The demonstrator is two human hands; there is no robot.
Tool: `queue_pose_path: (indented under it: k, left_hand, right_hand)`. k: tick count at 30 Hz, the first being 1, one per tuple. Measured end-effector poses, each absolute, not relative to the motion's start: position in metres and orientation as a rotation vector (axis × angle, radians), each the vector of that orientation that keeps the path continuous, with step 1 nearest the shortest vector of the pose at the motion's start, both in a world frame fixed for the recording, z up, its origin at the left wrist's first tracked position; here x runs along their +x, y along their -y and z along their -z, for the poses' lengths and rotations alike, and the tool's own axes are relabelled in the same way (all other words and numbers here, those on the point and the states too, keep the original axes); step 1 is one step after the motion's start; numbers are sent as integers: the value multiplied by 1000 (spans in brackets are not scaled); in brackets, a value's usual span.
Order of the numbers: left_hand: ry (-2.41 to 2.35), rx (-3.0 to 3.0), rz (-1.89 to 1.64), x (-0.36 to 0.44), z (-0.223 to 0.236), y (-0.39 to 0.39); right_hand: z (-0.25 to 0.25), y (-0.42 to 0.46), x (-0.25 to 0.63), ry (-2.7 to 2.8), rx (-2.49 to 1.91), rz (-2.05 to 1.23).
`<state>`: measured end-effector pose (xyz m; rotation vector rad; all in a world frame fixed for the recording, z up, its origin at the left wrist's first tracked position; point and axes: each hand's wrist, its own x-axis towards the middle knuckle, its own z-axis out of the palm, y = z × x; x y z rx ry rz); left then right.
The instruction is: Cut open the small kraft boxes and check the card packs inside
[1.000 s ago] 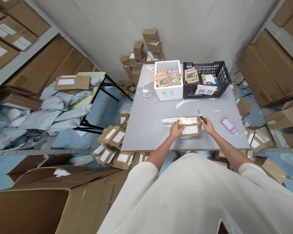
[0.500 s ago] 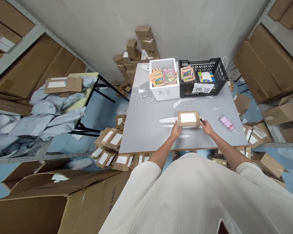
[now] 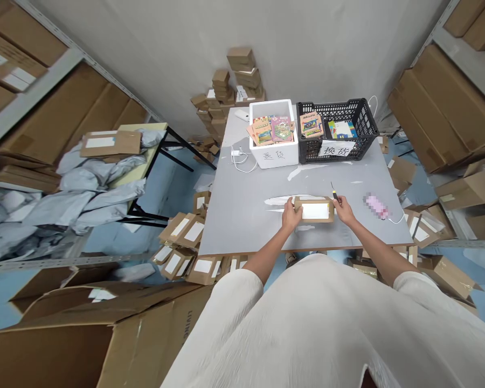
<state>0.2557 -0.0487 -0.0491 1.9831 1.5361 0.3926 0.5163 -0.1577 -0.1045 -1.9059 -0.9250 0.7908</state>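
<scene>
A small brown cardboard box (image 3: 314, 218) with a white label is held over the near part of the grey table (image 3: 242, 215), its labelled face tilted toward me. My left hand (image 3: 291, 215) grips its left end, thumb on the front. At the right end is my right hand (image 3: 343, 209), closed around a utility knife (image 3: 334, 195) with a black and yellow handle; the thin blade points away from me. Whether the right fingers also press on the box is hard to make out.
A white foam box (image 3: 275, 158) of booklets and a black plastic crate (image 3: 369, 137) stand along the table's back. A pink blurred object (image 3: 375, 206) with a white cable lies at right. Cartons (image 3: 194, 231) crowd the floor at left; grey mailing bags (image 3: 76, 207) fill a side table and shelf.
The cardboard box has tilted, its labelled face turning toward me, and moved slightly nearer. The knife's blade now stands clear of the box's right edge, pointing away.
</scene>
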Motion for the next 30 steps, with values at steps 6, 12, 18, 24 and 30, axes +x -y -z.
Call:
queue_pose_path:
  k: [6, 12, 18, 24, 30]
  left_hand:
    - [-1474, 1974, -392, 255, 50, 46]
    - [-1352, 2038, -409, 248, 58, 46]
    - [-1533, 2297, -364, 261, 57, 42]
    - [-1386, 2640, -165, 264, 43, 49]
    - [-1163, 2807, -81, 248, 41, 63]
  right_hand:
    - [109, 153, 515, 898, -1883, -816]
    - [117, 145, 521, 895, -1830, -885]
    - [99, 139, 519, 967, -1869, -800]
    - [65, 140, 511, 1262, -1879, -635]
    - [26, 131, 506, 1596, -1997, -753]
